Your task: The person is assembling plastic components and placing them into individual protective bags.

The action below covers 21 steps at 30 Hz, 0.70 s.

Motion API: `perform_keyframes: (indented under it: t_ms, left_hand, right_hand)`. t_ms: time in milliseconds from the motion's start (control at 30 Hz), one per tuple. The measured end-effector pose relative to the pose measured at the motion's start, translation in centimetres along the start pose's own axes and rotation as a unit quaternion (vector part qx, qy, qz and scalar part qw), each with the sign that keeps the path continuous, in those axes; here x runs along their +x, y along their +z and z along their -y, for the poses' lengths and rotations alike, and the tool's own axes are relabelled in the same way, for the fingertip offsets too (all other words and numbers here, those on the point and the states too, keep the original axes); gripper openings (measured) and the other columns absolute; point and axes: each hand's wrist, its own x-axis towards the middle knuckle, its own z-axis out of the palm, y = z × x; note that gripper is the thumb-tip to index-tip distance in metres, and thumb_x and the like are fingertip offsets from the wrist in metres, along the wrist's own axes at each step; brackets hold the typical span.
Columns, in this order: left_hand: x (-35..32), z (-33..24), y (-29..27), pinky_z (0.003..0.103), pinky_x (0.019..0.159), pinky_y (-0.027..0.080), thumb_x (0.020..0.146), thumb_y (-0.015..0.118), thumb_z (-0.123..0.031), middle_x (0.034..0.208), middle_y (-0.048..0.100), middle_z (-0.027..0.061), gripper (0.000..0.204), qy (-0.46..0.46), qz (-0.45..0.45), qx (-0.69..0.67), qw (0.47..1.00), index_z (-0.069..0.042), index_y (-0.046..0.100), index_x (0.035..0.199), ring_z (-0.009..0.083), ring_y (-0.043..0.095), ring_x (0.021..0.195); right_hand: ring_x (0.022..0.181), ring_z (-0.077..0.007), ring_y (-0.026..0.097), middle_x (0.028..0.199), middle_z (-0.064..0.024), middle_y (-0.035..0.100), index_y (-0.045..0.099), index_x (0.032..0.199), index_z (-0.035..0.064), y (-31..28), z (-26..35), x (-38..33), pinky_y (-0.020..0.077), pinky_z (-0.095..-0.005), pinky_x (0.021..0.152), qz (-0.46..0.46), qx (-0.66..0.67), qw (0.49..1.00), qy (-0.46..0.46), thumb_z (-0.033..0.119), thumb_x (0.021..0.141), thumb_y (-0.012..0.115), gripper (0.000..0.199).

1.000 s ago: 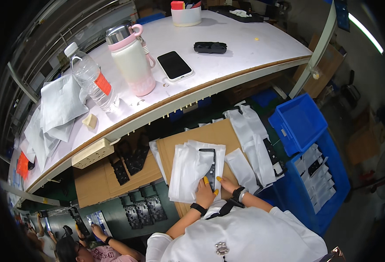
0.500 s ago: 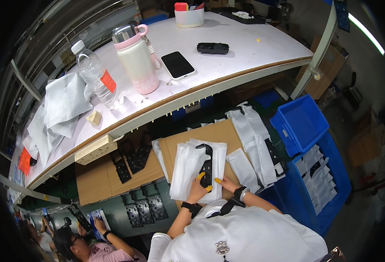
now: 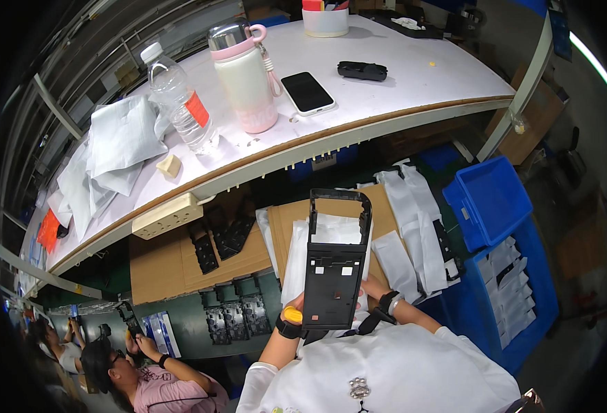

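A black plastic housing frame point(image 3: 332, 286) with an open rectangular window at its top stands raised in front of me. My left hand point(image 3: 292, 311) grips its lower left edge, a yellow finger cot on the thumb. Beside its right edge is my right hand point(image 3: 373, 286); the fingers are mostly hidden behind the part, so their hold does not show. Behind the frame lies a stack of white sleeves point(image 3: 294, 258), partly covered, on a cardboard sheet point(image 3: 382, 206).
More white sleeves point(image 3: 413, 237) lie to the right, near a blue bin point(image 3: 493, 203) and a larger blue crate point(image 3: 548, 289) of sleeved parts. Black frames point(image 3: 235, 320) lie left. A shelf above bears a tumbler point(image 3: 245, 86), bottle point(image 3: 179, 103) and phone point(image 3: 307, 93). A co-worker point(image 3: 152, 385) sits left.
The black frame has come up off the white sleeves toward me and now shows a broad flat face. My left hand has shifted to its lower left edge. The view has turned slightly.
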Motion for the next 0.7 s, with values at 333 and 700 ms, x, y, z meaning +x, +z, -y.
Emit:
perform_keyframes:
  t_ms: [333, 700]
  left_hand:
    - [0.0, 0.8, 4.2, 0.060, 0.079, 0.040, 0.081, 0.047, -0.044, 0.118, 0.037, 0.0261, 0.061, 0.084, 0.070, -0.106, 0.988, -0.002, 0.035, 0.124, 0.0431, 0.045, 0.102]
    - [3.2, -0.1, 8.0, 0.040, 0.104, 0.023, 0.079, 0.056, -0.038, 0.132, 0.024, 0.0215, 0.071, 0.276, -0.010, -0.059, 0.959, -0.001, 0.025, 0.129, 0.0336, 0.025, 0.123]
  right_hand:
    - [0.095, -0.0206, 0.052, 0.105, -0.0124, 0.055, 0.046, 0.113, -0.0033, 0.5, 0.4, -0.5, 0.0403, -0.0301, 0.083, -0.010, 0.079, 0.997, -0.012, 0.012, 0.081, 0.046, 0.036]
    - [0.096, -0.0210, 0.052, 0.105, -0.0122, 0.055, 0.046, 0.114, -0.0036, 0.8, 1.4, -1.1, 0.0402, -0.0295, 0.084, -0.055, 0.016, 0.998, -0.028, 0.010, 0.082, 0.046, 0.035]
